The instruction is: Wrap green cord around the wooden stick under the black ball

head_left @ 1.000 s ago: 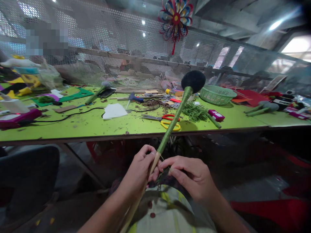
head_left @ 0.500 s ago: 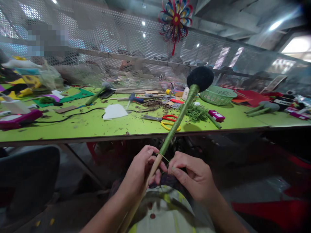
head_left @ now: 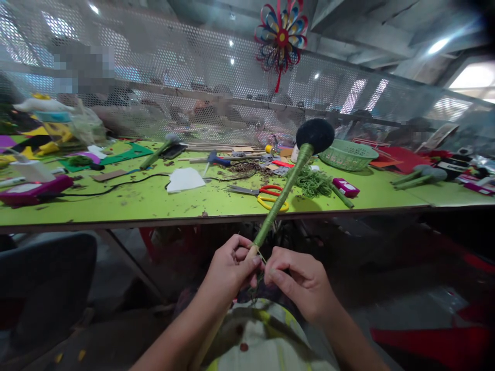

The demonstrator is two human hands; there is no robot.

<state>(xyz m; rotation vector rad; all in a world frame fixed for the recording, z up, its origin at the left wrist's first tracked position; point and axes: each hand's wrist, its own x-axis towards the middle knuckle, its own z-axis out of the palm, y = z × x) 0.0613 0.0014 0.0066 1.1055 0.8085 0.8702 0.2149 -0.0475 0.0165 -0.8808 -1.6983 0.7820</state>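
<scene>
A wooden stick slants up from my lap, its upper stretch wrapped in green yarn and topped by a dark, rounded head. My left hand is closed around the bare wood just under the wrapping, thumb across the stick. Close by on the right, my right hand pinches the thin green strand that runs from the lower end of the wrap. Loose yarn hangs below between the hands, partly hidden. Beyond them on the table lie scissors with red and yellow handles.
On the green table are a hammer, a white sheet, a heap of green yarn, a green basket and a magenta box. A perforated metal screen stands behind. A dark chair is at left.
My left hand has shifted its hold, its thumb now lying over the stick below the wrap. The dark head sits slightly lower, and my right hand has stayed near the strand.
</scene>
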